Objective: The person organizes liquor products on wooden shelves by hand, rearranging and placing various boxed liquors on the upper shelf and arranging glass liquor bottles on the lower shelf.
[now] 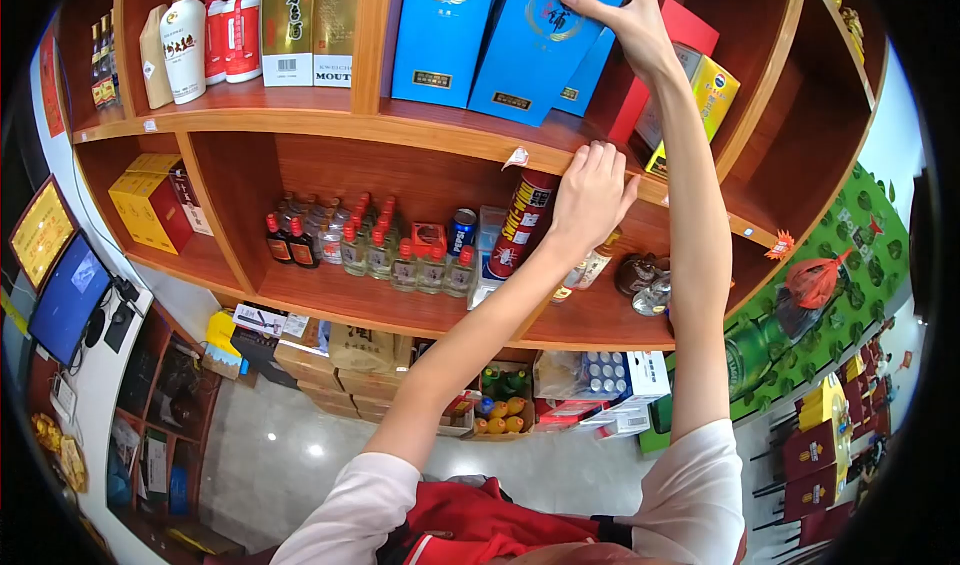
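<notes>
My right hand (635, 27) reaches up to the top shelf and grips a blue gift box (548, 40) near its upper right, thumb across the front and other fingers partly cut off by the frame's edge. The box leans to the right. Beside it on the left stands a matching blue box (443, 35), and part of another blue box (588, 75) shows behind. My left hand (595, 197) lies against the front edge of the shelf (450, 137), fingers stretched and thumb apart, holding nothing. Just behind it is a dark red printed canister (522, 225).
Right of the blue boxes lean a red box (690, 27) and a yellow box (712, 105). White bottle (184, 45) and gold boxes (290, 25) stand left. Below are several small clear bottles (405, 268) and a Pepsi can (461, 230). Cartons (345, 380) sit on the floor.
</notes>
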